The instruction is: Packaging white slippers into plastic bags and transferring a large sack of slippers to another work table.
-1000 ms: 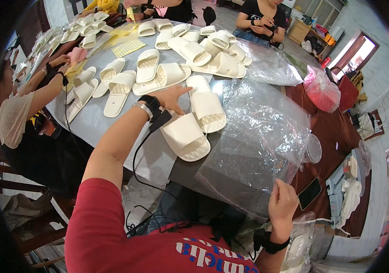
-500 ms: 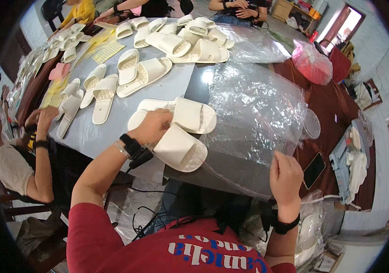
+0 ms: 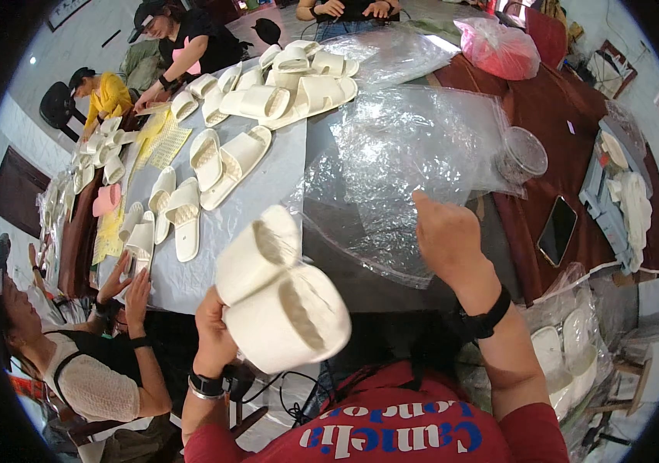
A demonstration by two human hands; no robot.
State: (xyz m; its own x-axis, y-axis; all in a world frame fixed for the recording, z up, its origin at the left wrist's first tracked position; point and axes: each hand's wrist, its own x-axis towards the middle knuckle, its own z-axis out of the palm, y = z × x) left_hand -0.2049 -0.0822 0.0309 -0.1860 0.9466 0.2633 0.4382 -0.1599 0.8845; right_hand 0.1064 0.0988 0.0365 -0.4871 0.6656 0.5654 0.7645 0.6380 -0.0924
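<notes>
A grey table [image 3: 491,247] fills the workroom's center, brown cloth [image 3: 541,116] along its right side. At the left, a co-worker [image 3: 102,374] in a pale top has both hands beside slippers at the table's edge; farther off, a person in black [image 3: 202,46] and a person in yellow [image 3: 109,94] bend over the far left side. Clear plastic [image 3: 422,143] lies crinkled in front of the worker in red, its right edge overlapping the cloth. To its left, a pile [image 3: 291,89] of cream slippers is heaped toward the back of the table, with more pairs set nearer.

The worker's left hand [image 3: 214,328] grasps a cream pair [image 3: 279,297] by its left end, the two slippers side by side and raised off the table, near its front edge, straps facing up. A pink bag [image 3: 499,50] sits on the cloth toward the back. The right hand [image 3: 450,235] is over the plastic, index finger forward and the others curled; whether it pinches the film cannot be told. Beside the plastic's right edge stands a round clear tub [image 3: 526,152], and near it a dark phone [image 3: 557,231] lies on the cloth. A pink slipper [image 3: 106,199] rests on the far left.
</notes>
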